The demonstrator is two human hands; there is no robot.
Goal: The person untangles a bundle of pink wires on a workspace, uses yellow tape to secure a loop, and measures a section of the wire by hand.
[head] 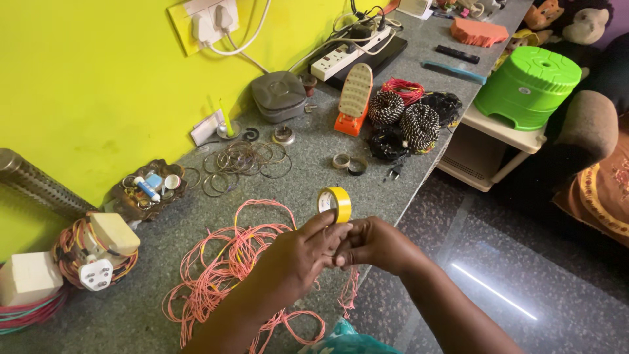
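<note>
A roll of yellow tape (pixel 335 203) is held upright above the grey stone counter (pixel 314 177). My left hand (pixel 303 252) grips the roll's lower edge with thumb and fingers. My right hand (pixel 375 244) meets it from the right, its fingertips pinched against the left hand just under the roll. Below both hands lies a loose tangle of thin pink wire (pixel 229 262) spread over the counter, with strands trailing under my left forearm.
Several metal rings (pixel 244 160) lie behind the wire. Braided cord coils (pixel 406 118), an orange-and-cream object (pixel 354 98) and a white power strip (pixel 341 56) sit farther back. A plug on a wire bundle (pixel 97 252) is at left. A green stool (pixel 529 85) stands right of the counter edge.
</note>
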